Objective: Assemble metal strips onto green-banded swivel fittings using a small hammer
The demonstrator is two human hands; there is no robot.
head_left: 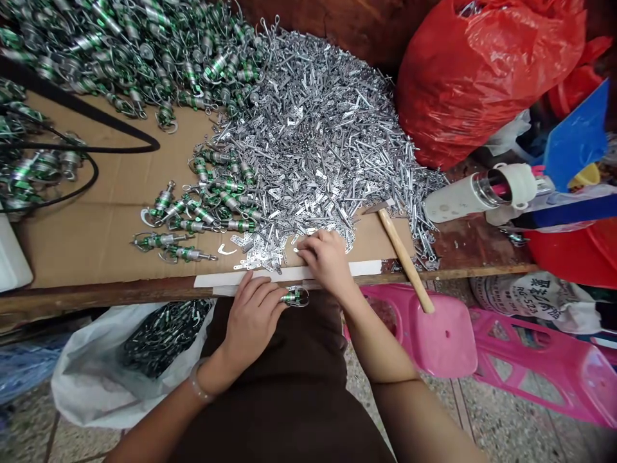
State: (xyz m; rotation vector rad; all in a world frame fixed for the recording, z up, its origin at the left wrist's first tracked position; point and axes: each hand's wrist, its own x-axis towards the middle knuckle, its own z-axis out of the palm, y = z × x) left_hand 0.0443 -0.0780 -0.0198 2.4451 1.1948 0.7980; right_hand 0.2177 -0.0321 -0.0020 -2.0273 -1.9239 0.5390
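My left hand [250, 328] is at the table's front edge, its fingertips on a small green-and-silver metal clip assembly [295, 297] with a wire ring. My right hand [328, 260] rests on the near edge of a large heap of punched silver metal strips and wire pieces [308, 141], and its fingers hide whether it holds one. Several finished green-and-silver assemblies [193, 218] lie loose on the brown cardboard sheet [96, 212] to the left of the heap. A larger mass of them [130, 58] fills the far left.
A wooden-handled hammer [402, 247] lies right of my right hand, its head on the cardboard. Black cables [81, 145] cross the left side. A white bag of assemblies [130, 366] stands below the table, beside a pink stool [434, 334]. A red plastic bag [482, 77] and a white bottle [475, 193] stand at the right.
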